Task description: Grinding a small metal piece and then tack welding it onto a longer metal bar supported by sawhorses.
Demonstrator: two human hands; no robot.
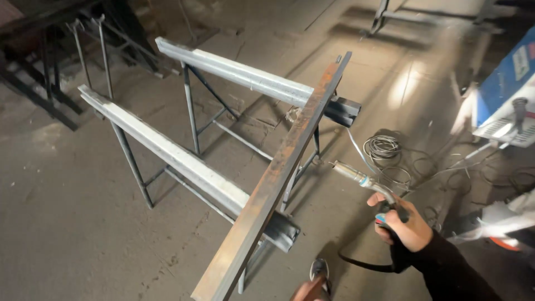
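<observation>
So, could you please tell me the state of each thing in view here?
Rusty steel bar: lying across both trestles, overhanging the near one.
Near trestle: standing, bearing the bar.
Far trestle: standing, bearing the bar's far end.
Welding torch: held, nozzle pointing toward the bar, apart from it; no arc visible.
Right hand: closed on the torch handle.
Left hand: mostly out of frame; grip unclear.
Wire coil: on the floor.
</observation>
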